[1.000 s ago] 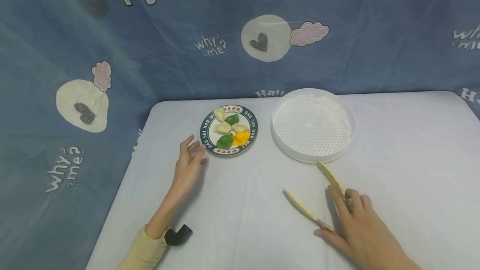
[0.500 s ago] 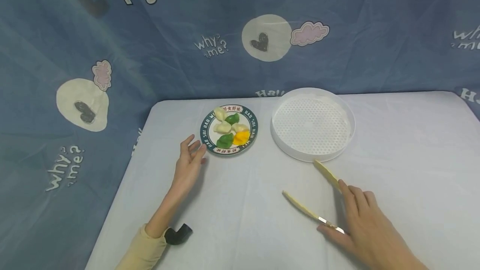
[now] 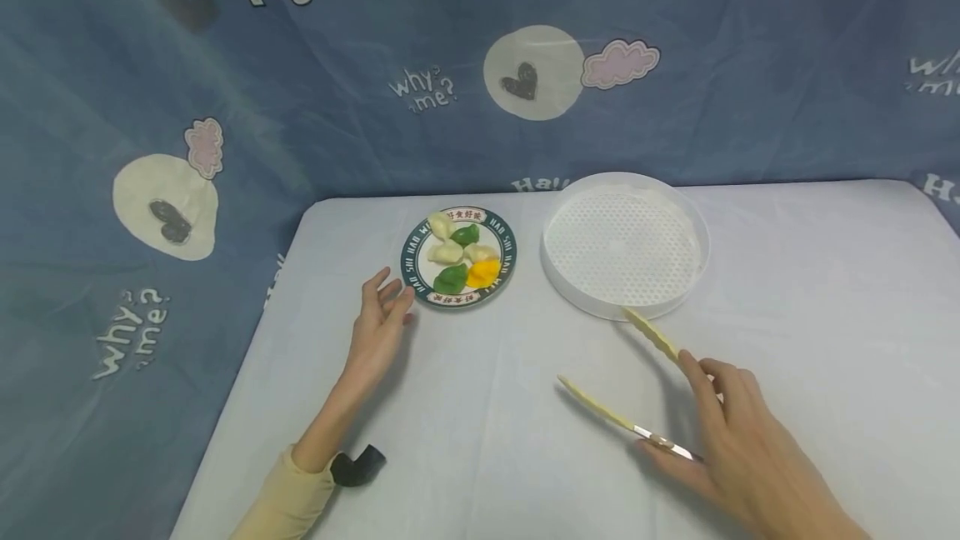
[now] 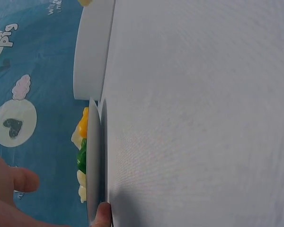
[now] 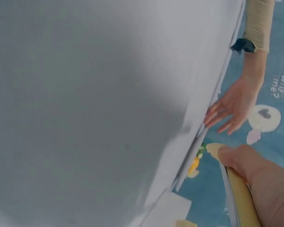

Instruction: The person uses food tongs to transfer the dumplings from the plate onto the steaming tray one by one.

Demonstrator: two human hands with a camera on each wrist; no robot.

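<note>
My right hand (image 3: 738, 432) holds a pair of tongs (image 3: 600, 408) with pale yellow tips, their two arms spread wide over the white table. The upper tip overlaps the near wall of a round white perforated tray (image 3: 626, 248). In the right wrist view my thumb (image 5: 241, 161) presses along one arm of the tongs. My left hand (image 3: 377, 327), fingers loosely bent, rests beside a green-rimmed plate (image 3: 508, 250), fingertips right at its edge. On the plate lie several dumplings: white (image 3: 446, 252), green (image 3: 452, 279) and yellow (image 3: 483, 273).
White cloth covers the table (image 3: 480, 440). Behind it hangs a blue printed curtain (image 3: 360, 132). A black strap end (image 3: 358, 467) sticks out from the left wrist, by a pale yellow sleeve (image 3: 288, 494). The tray stands to the right of the plate.
My right hand has gripped the tongs and raised them a little, and their shadow now lies apart from them. Their tips have shifted slightly up and left. My left hand stays still.
</note>
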